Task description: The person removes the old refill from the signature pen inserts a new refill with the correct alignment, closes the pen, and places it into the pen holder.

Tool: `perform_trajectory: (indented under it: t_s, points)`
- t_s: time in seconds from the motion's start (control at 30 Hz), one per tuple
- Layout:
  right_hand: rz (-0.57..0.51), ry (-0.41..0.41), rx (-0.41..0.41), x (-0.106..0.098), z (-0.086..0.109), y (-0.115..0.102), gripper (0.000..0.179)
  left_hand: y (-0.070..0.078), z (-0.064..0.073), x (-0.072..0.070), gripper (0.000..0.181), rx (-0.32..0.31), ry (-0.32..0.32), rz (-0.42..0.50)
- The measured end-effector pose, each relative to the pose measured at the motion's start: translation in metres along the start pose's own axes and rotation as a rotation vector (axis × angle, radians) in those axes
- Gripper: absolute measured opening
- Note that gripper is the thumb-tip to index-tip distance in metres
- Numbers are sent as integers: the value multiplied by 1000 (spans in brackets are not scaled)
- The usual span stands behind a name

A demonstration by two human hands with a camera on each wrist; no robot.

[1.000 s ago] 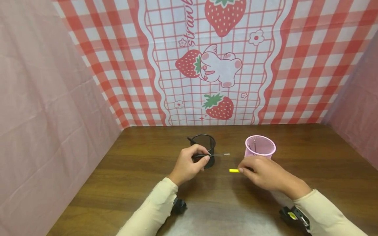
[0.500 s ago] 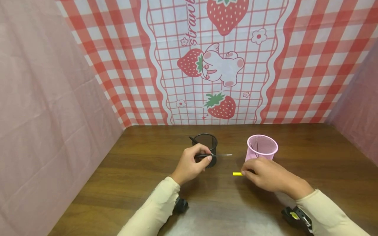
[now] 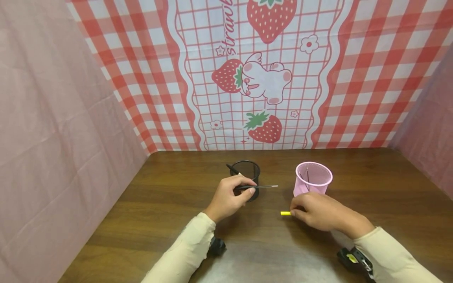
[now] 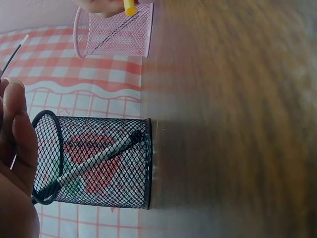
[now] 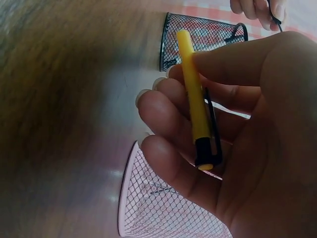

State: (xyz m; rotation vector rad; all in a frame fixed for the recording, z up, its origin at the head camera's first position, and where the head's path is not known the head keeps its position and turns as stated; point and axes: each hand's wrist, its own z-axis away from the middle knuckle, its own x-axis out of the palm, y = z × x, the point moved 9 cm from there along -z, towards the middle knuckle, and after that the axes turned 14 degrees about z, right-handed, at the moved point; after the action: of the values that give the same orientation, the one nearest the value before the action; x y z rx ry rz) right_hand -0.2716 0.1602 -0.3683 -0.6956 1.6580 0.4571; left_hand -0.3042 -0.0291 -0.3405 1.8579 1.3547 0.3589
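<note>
Your right hand, just in front of the pink mesh cup, pinches a yellow tube between thumb and fingers; the other fingers curl loosely beneath it. The tube's plain yellow end sticks out past your fingertips, and its black clip end lies back over the palm. I can't tell whether your knuckles touch the pink mesh cup.

Your left hand, left of the pink mesh cup, pinches a slim dark rod. The rod's pale tip points toward that cup, well apart from the tube; what sits inside the grip is hidden.

The step in hand looks to me like holding these two slim pieces ready to be lined up. To do it well, turn the yellow tube so its free end faces the rod squarely, since it now lies nearer you than the rod does. Use a light pinch close to each working end, because a long overhang would wobble. Mind your right knuckles, which could knock the cup behind them.

Farther out, a black mesh cup stands left of the pink mesh cup, behind your left hand, with a pale-barrelled pen leaning inside. Thin dark sticks lean within the pink mesh cup. Both cups stand upright on the table.
</note>
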Motion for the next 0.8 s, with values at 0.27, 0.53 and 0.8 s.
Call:
perform_trajectory:
  t_s: [0.27,0.53,0.8]
  points:
    - [-2,-15,5,2,0,1,16,0,1,0,12,17,-20,19]
    - [13,-38,3,4,0,1,17,0,1,-2,9,29,-15,2]
    - [45,-76,35,8,3,5,20,11,-1,1,8,34,-9,-8]
